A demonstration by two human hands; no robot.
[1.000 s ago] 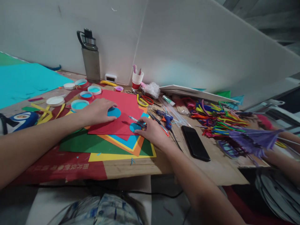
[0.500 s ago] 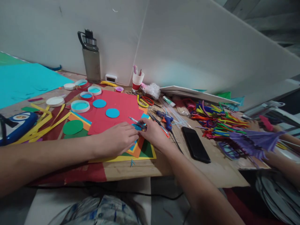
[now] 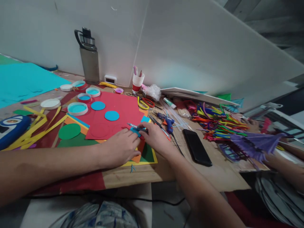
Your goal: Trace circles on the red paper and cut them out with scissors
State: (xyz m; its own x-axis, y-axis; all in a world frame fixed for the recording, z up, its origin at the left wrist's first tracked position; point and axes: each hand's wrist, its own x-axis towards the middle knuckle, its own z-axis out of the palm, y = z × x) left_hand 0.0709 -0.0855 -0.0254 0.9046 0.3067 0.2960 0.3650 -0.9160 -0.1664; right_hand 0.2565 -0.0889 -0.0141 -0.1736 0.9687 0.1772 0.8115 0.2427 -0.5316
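Observation:
My left hand (image 3: 120, 147) lies flat on the stacked coloured papers, fingers stretched out over the lower right part of the red sheet (image 3: 121, 103). Just right of it, my right hand (image 3: 155, 137) has its fingers pinched round a slim pen-like tool (image 3: 134, 125), whose tip points left; its exact kind is hard to make out. Under the tool lies a small blue paper piece (image 3: 135, 131), partly covered by my fingers. Two blue paper circles (image 3: 111, 116) rest on the red sheet. A green circle (image 3: 69, 131) lies to the left.
Shallow round trays (image 3: 77, 109) and yellow strips (image 3: 47, 129) lie left. A bottle (image 3: 89, 63) and cup (image 3: 138, 81) stand behind. Rightward are a glue gun (image 3: 169, 123), a black phone (image 3: 197, 147), pipe cleaners (image 3: 220, 122) and another person's arm (image 3: 282, 166) beside a purple fan-shaped piece (image 3: 256, 144).
My left hand has shifted slightly down and left and its fingers lie flatter, uncovering more of the red sheet and blue piece. The whole view has moved a little.

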